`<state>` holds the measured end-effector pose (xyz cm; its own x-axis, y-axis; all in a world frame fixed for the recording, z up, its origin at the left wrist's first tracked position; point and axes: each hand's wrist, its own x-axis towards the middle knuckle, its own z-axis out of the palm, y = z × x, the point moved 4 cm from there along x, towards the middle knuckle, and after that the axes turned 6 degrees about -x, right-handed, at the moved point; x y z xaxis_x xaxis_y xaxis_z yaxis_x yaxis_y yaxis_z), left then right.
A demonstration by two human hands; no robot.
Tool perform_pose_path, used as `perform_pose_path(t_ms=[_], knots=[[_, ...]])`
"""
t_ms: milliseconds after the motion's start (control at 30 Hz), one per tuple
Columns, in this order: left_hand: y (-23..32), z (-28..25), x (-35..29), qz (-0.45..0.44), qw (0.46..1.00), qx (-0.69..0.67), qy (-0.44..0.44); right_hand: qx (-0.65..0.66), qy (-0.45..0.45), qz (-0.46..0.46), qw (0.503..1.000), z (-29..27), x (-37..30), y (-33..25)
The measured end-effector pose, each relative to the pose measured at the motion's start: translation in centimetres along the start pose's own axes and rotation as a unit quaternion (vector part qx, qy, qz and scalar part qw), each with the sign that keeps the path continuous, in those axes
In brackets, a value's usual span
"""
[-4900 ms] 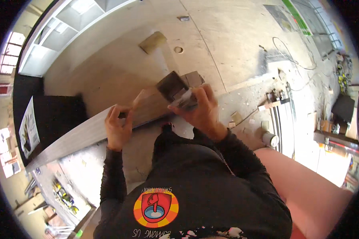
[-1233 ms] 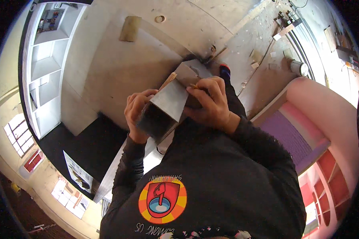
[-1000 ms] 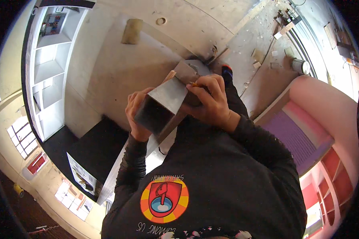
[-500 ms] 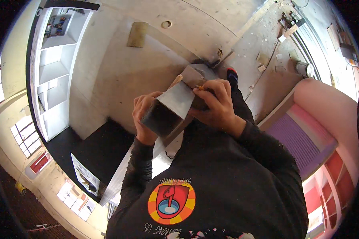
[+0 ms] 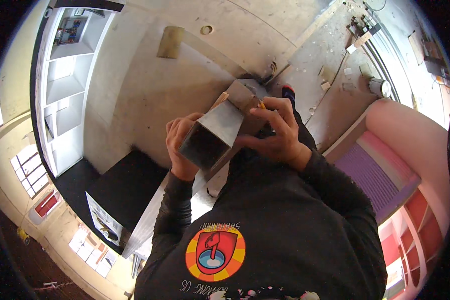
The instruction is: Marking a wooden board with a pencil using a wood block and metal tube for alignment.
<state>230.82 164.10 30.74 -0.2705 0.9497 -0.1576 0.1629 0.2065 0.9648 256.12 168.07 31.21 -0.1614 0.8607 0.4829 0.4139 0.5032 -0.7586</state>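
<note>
Edging rightward goes the right hand (image 5: 281,129); tube (image 5: 218,122) stays.

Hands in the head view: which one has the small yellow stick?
The right hand, at the picture's right of the pair, pinches the yellow stick. The left hand instead grips the grey square tube by its left side.

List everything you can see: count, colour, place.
square tube: 1, grey, centre
pencil-like stick: 1, yellow, centre
blocky piece: 1, grey, beyond tube
flat piece: 1, tan, near top
ring: 1, cream, top centre
shelf unit: 1, white, left
printed sheet: 1, white-edged, lower left
ribbed panel: 1, purple, right
curved furniture: 1, pink, right
cylinder: 1, silver, upper right
small clutter: uncounted, mixed, upper right
left hand: 1, bare, on tube
right hand: 1, bare, holding stick
shirt: 1, black, bottom centre
</note>
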Motion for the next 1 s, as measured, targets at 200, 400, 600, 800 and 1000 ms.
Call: perform_pose_path(t_ms=[200,400,600,800,1000], knots=[[-0.7,-0.1,0.3,-0.023,0.999,-0.030,0.008,0.014,-0.024,0.022,0.999,-0.3,-0.6,0.8],[-0.5,0.4,0.4,-0.017,0.998,-0.051,0.022,0.052,-0.100,0.019,0.993,-1.8,1.4,0.8],[6.3,2.1,1.5,0.258,0.939,0.219,-0.054,0.027,-0.293,-0.046,0.955,-2.6,8.7,1.0],[5.7,3.0,1.7,0.275,0.935,0.222,-0.018,0.194,-0.416,-0.059,0.886,-0.2,13.6,4.2],[5.4,4.0,1.9,0.229,0.944,0.238,-0.030,0.166,-0.556,0.083,0.811,3.6,16.1,3.7]])
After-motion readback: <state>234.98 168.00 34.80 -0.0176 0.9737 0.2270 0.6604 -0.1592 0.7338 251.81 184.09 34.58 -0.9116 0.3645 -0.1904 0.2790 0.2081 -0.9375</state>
